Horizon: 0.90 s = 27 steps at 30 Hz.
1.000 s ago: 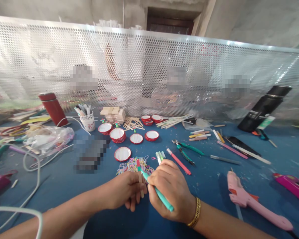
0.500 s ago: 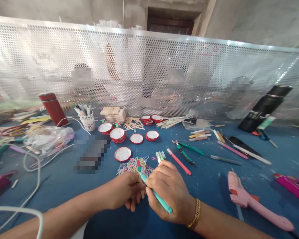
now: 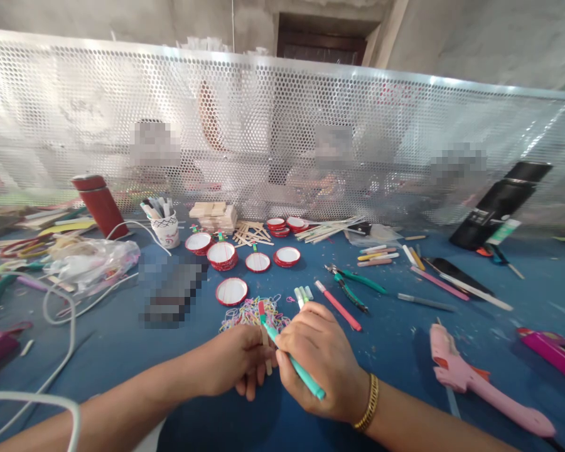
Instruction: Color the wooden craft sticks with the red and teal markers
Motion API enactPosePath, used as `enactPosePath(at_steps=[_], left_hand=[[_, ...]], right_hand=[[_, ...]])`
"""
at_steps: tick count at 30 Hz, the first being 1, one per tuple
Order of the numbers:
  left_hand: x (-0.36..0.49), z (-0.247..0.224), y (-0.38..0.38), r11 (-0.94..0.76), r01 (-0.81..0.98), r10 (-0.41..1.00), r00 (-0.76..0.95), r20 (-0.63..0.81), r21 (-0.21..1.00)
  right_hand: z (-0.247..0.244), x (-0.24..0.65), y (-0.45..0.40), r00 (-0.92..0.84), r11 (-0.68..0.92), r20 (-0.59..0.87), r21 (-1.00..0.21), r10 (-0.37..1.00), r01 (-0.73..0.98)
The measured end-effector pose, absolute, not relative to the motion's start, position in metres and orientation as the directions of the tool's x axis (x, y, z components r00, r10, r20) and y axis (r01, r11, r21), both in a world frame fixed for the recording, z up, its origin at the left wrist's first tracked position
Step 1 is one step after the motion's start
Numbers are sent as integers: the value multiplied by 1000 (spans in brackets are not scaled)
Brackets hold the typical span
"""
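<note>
Between its thumb and fingers my left hand (image 3: 240,359) pinches a thin wooden stick (image 3: 266,351), whose upper end is red with a green part below. My right hand (image 3: 317,361) is closed around a teal marker (image 3: 304,376), its tip touching the green part of the stick. Just beyond the hands lies a pile of small coloured rubber bands (image 3: 249,312). A white disc with a red rim (image 3: 231,292) is behind the pile, and more such discs, some stacked, stand farther back.
Green-handled pliers (image 3: 351,292), a red marker (image 3: 339,306) and a pink glue gun (image 3: 489,389) lie to the right. At the left are a phone (image 3: 176,292), a white cable (image 3: 66,351), a cup of markers (image 3: 165,230) and a red flask (image 3: 98,206). A perforated metal screen (image 3: 249,125) stands behind.
The marker tip has shifted very slightly on the stick, and slightly more of the stick shows below it. Both hands keep their holds.
</note>
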<state>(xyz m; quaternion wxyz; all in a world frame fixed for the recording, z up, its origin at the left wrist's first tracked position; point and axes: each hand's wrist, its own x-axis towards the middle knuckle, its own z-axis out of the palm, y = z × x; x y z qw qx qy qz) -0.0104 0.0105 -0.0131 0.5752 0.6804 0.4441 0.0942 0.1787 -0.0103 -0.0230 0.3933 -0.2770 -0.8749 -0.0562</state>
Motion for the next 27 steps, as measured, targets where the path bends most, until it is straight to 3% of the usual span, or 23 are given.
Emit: enactPosePath(at_steps=[27], left_hand=[[-9,-13,10,83,488,713,580,-394,869]], right_hand=[[-22,179,-10,-494,815,739,-130,459,564]])
